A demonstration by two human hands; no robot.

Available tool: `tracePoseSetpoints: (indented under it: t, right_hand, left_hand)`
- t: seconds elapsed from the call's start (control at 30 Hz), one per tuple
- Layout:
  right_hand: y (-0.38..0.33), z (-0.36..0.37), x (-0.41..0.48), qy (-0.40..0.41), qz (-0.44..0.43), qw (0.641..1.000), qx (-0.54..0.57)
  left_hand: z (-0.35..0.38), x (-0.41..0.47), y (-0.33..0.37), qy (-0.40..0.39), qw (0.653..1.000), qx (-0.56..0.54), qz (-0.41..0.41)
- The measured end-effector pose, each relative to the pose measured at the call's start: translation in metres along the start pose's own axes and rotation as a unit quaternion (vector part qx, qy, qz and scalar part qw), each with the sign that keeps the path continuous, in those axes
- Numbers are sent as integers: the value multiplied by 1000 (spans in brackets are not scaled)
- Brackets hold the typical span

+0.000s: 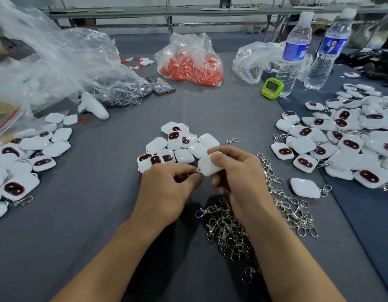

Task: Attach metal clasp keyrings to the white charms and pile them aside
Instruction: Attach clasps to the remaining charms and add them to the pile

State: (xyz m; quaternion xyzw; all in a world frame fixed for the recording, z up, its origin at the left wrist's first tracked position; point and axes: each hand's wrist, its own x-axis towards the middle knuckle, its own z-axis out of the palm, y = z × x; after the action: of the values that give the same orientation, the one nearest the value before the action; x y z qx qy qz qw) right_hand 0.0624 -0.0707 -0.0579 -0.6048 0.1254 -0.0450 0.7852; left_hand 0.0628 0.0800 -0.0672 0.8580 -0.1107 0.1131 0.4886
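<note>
Loose metal clasp keyrings [230, 234] lie heaped on the grey table cloth [101, 214] under and beside the right wrist, placed for short reach. Just above the heap, the right hand [238, 177] grasps one white charm [207, 167], blank side up, between thumb and fingers to steady it. The left hand [166, 192] pinches at the charm's near corner, apparently to thread a ring there, though whether a keyring sits between those fingertips cannot be determined. Beyond the hands lies a small stock of bare charms [177, 147], and finished charms [352, 138] with clasps are piled well apart at the right, keeping completed work separate.
</note>
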Motion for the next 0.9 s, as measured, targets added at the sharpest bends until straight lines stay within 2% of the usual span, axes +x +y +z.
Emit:
tracePoseSetpoints:
  t: [0.1,0.23,0.3,0.37,0.47,0.53,0.6,0.67,0.73,0.9]
  right_hand:
    - [-5,-1,0,-8,47,996,76]
    - [-3,2,-2,-11,62,993,97]
    - [-2,4,-2,-6,49,996,77]
    - [2,5,-2,7,10,1000,23]
    - [10,11,-3,31,-69,991,-107]
    - [12,14,-4,32,-90,985,-145]
    - [10,12,-3,30,-68,992,-101]
    - [4,8,-1,28,-24,999,-22]
    - [0,4,1,20,10,999,39]
    - [-3,1,2,-7,47,995,92]
  left_hand:
    - [2,3,4,-45,987,-137,-78]
    - [0,2,4,-40,985,-148,-83]
    - [-2,0,4,-25,996,-78,-34]
    - [-2,-3,3,-11,996,72,46]
    - [-1,-2,1,-8,954,265,138]
    - [-1,-2,-2,4,947,286,143]
    - [-1,-4,-2,21,971,214,106]
    - [1,-3,-1,19,998,62,22]
    - [2,0,0,-13,999,-36,-32]
    - [2,1,2,-38,988,-143,-49]
